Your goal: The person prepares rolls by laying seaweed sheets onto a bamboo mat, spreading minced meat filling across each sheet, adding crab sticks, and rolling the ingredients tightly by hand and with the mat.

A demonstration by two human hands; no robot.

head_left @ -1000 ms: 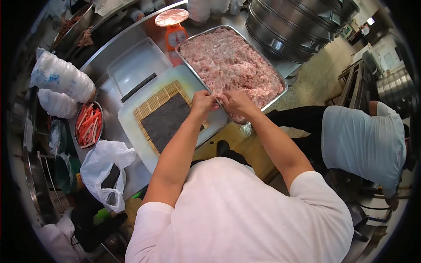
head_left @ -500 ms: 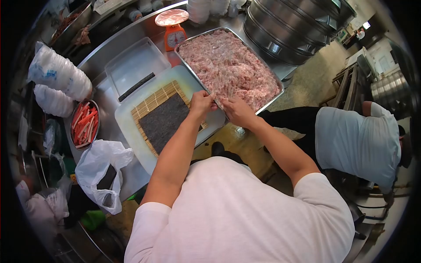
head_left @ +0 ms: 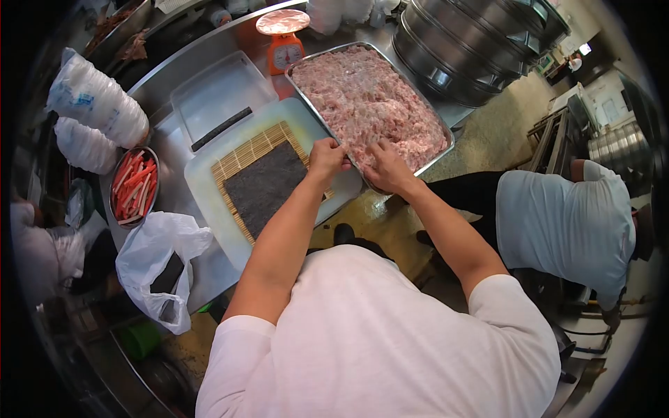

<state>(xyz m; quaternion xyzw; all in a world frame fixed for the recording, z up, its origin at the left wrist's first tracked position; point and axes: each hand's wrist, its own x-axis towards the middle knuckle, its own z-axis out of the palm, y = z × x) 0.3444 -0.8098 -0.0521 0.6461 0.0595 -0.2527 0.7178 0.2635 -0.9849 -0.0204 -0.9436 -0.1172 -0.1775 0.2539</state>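
Observation:
My left hand (head_left: 326, 156) is closed at the near left edge of the metal tray (head_left: 315, 108), pinching something I cannot make out. Beside it, my right hand (head_left: 387, 166) has its fingers curled at the near corner of the minced meat (head_left: 369, 97); what it grips is too small to tell. Clear film seems to lie over the meat. Left of my hands, a dark seaweed sheet (head_left: 261, 184) lies on a bamboo mat (head_left: 240, 152), which rests on a pale cutting board (head_left: 202, 188).
An orange scale (head_left: 286, 52) and steel steamers (head_left: 467, 49) stand at the back. A dark roll (head_left: 221, 129) lies on a clear lid (head_left: 219, 90). Red sticks fill a bowl (head_left: 135, 187) beside a plastic bag (head_left: 157, 244). Another person (head_left: 564, 223) bends at the right.
My right hand has shifted a little right and up over the tray's corner, away from my left hand. My left hand stays at the tray's edge. The view has shifted slightly.

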